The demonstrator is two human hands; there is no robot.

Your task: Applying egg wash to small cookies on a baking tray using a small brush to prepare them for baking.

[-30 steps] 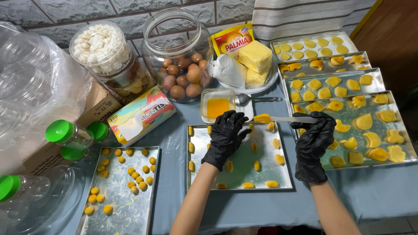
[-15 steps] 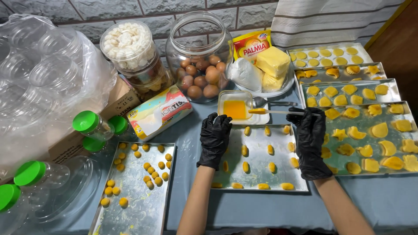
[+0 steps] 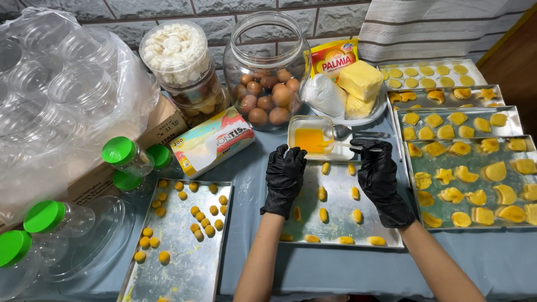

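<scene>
Both gloved hands hovered over a metal baking tray [image 3: 335, 223] of small oval dough pieces [image 3: 323, 193] on the tabletop [image 3: 313, 268]. The left hand [image 3: 284, 178] rested flat on the tray's left edge, fingers loosely together. The right hand [image 3: 378, 170] pinched a brush [image 3: 342, 144] whose tip lay in a small rectangular dish of yellow egg wash [image 3: 311, 138], just beyond the tray and between the hands.
</scene>
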